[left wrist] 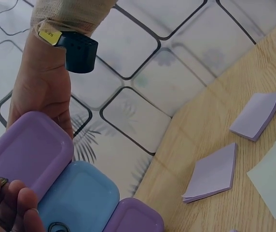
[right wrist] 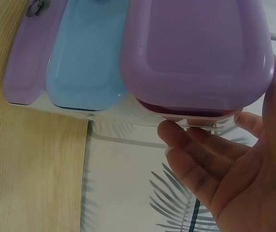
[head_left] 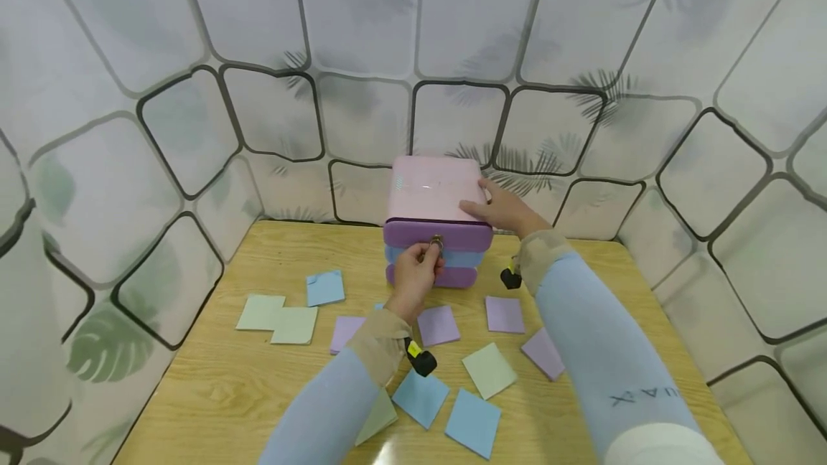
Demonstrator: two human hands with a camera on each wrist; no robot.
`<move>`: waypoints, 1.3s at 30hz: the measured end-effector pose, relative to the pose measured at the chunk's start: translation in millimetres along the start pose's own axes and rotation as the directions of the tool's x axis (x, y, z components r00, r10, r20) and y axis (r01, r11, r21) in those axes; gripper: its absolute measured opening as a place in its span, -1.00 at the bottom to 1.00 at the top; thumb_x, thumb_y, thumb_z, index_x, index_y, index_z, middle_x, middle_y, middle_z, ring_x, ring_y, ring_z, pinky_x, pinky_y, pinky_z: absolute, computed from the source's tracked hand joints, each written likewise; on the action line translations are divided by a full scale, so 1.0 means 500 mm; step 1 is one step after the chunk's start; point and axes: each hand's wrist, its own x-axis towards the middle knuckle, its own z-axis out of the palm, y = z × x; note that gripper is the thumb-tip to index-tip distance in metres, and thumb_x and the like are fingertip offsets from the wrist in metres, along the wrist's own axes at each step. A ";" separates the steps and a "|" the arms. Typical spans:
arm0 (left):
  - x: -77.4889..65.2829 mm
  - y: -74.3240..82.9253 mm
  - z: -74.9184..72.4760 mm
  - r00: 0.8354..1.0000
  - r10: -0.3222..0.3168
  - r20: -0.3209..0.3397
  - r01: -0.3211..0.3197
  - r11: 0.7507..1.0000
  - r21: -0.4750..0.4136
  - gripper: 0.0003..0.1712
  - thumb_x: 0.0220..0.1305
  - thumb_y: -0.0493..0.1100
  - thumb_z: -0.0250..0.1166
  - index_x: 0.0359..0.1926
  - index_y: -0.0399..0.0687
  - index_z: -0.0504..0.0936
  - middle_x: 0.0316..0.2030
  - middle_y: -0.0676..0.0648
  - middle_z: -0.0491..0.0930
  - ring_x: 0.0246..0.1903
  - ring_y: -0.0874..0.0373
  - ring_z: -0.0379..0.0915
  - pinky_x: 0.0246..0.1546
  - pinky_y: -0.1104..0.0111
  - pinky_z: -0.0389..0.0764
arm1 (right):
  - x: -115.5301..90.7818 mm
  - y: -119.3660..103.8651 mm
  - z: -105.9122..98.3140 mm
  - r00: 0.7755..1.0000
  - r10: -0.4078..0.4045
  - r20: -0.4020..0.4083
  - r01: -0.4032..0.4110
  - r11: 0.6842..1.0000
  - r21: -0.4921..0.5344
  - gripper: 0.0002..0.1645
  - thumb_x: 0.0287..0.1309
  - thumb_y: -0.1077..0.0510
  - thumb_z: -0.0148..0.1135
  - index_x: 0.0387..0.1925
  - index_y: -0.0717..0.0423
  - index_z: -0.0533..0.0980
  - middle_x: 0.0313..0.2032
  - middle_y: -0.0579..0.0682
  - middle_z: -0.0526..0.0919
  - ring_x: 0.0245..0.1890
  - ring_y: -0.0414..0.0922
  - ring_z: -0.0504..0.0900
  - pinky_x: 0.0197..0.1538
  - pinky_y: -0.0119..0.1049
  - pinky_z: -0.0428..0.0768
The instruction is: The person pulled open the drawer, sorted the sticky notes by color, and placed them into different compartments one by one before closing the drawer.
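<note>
A small drawer box with a pink top (head_left: 423, 189) stands near the back wall. Its purple top drawer (head_left: 403, 233) juts out past the blue middle drawer (head_left: 466, 258) and the purple bottom drawer (head_left: 457, 278). My left hand (head_left: 413, 278) pinches the metal ring pull (head_left: 436, 240) on the top drawer. My right hand (head_left: 507, 208) rests on the upper right edge of the box, thumb on the top. In the right wrist view, fingers (right wrist: 196, 169) touch the side of the box behind the drawer front. The drawer's contents are hidden.
Sticky-note pads lie about the wooden table (head_left: 213, 379): green pads (head_left: 261, 312), a blue pad (head_left: 325, 287) and purple pads (head_left: 505, 314) among them. More blue pads (head_left: 474, 423) lie near the front, between my forearms. Patterned fabric walls (head_left: 368, 117) enclose the back and sides.
</note>
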 end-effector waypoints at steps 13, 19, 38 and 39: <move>-0.046 0.021 -0.012 0.998 0.043 0.044 -0.046 0.997 0.068 -0.66 0.45 -0.12 0.09 -0.12 -0.40 0.57 -0.35 -0.24 0.61 -0.29 -0.18 0.58 -0.33 0.39 0.62 | -0.012 0.013 -0.020 0.988 -0.072 0.140 0.056 0.992 0.112 0.04 0.33 -0.26 0.02 0.52 -0.04 -0.32 0.39 0.32 0.12 0.15 0.24 0.46 0.16 0.11 0.43; -0.059 -0.001 -0.017 0.996 0.086 0.035 -0.088 0.995 0.051 -0.68 0.42 -0.11 0.14 -0.21 -0.37 0.57 -0.45 -0.10 0.59 -0.35 -0.07 0.58 -0.28 0.29 0.65 | -0.010 0.017 -0.018 0.983 -0.120 0.137 0.094 0.979 0.183 -0.03 0.35 -0.18 0.06 0.52 -0.05 -0.23 0.33 0.37 0.20 0.23 0.24 0.37 0.14 0.13 0.45; -0.170 0.024 -0.031 0.988 0.125 0.093 -0.129 0.991 0.036 -0.79 0.41 -0.26 0.12 -0.28 -0.37 0.56 -0.43 -0.29 0.58 -0.48 0.16 0.51 -0.35 0.38 0.63 | -0.011 0.017 -0.016 0.986 -0.081 0.144 0.059 0.987 0.148 -0.04 0.34 -0.22 0.05 0.53 -0.13 -0.23 0.38 0.33 0.13 0.24 0.23 0.36 0.13 0.09 0.48; -0.176 0.028 -0.031 0.987 0.129 0.093 -0.133 0.991 0.035 -0.79 0.41 -0.27 0.12 -0.28 -0.38 0.56 -0.43 -0.30 0.57 -0.48 0.15 0.51 -0.35 0.39 0.63 | -0.011 0.017 -0.016 0.986 -0.081 0.144 0.059 0.987 0.150 -0.04 0.34 -0.22 0.05 0.53 -0.13 -0.23 0.38 0.34 0.12 0.24 0.24 0.36 0.13 0.09 0.47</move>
